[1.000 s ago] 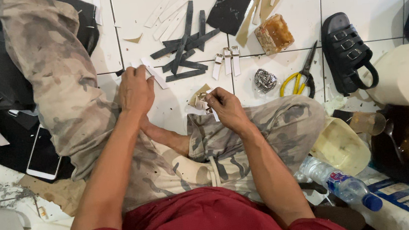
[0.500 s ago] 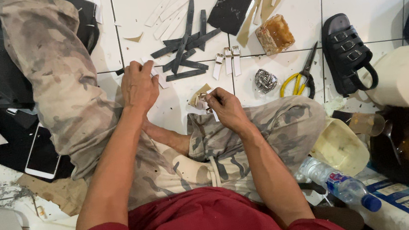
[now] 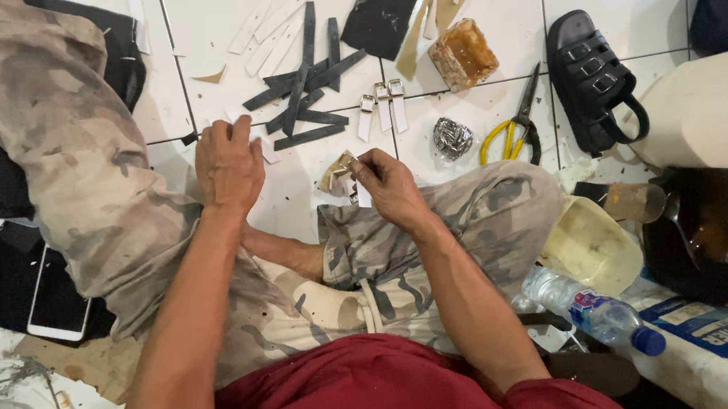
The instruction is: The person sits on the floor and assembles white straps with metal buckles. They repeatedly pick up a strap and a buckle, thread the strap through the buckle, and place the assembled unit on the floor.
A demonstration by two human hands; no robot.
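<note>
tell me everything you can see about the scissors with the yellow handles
The scissors lie flat on the white tiled floor, shut or nearly so, dark blades pointing up and away from the person, yellow plastic-looking loop handles nearest the camouflage trouser knee. They sit between a crumpled silver wad and a black sandal. Neither hand touches them.

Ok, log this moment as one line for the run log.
left hand: on white strip, tiled floor | right hand: pinching small white strip | dark strips beyond | scissors right
</note>
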